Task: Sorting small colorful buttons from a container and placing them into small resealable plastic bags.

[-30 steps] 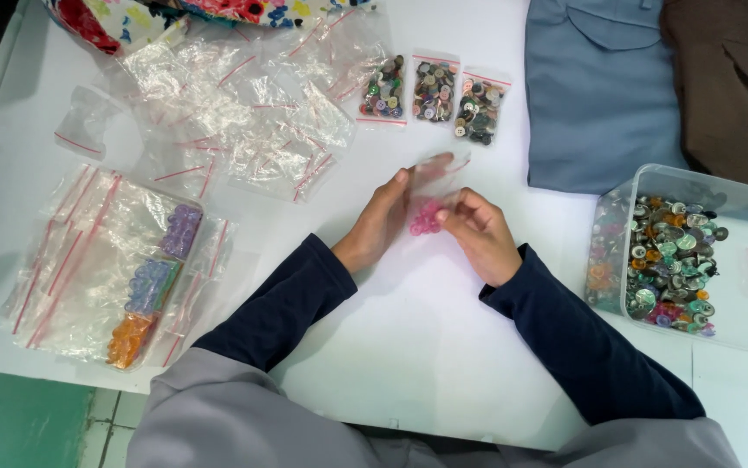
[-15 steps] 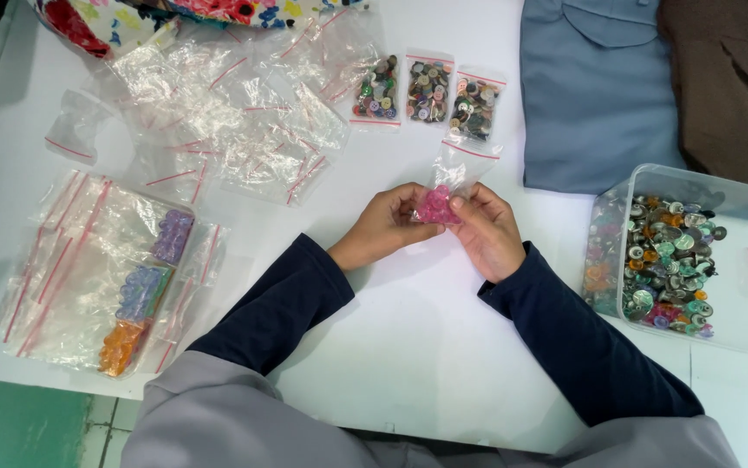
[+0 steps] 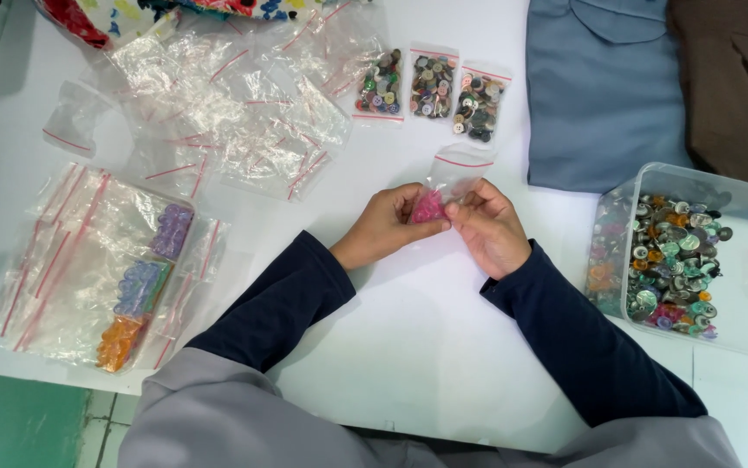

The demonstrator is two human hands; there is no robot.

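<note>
Both hands meet over the middle of the white table (image 3: pixel 408 347). My left hand (image 3: pixel 384 227) and my right hand (image 3: pixel 488 227) together pinch a small clear zip bag (image 3: pixel 452 176) with a red seal strip. Pink buttons (image 3: pixel 428 208) bunch at the bag's bottom between my fingertips. The bag's open top points away from me. Dark blue sleeves cover both forearms.
Three small filled button bags (image 3: pixel 430 87) lie beyond my hands. A heap of empty zip bags (image 3: pixel 235 113) lies far left. Bags of purple, blue and orange buttons (image 3: pixel 140 286) lie at left. A clear tub of mixed buttons (image 3: pixel 677 260) stands right, with folded blue cloth (image 3: pixel 604 87) behind.
My hands came together on the little bag and lifted it slightly. The pink buttons have gathered at its bottom, and my left fingers closed onto it.
</note>
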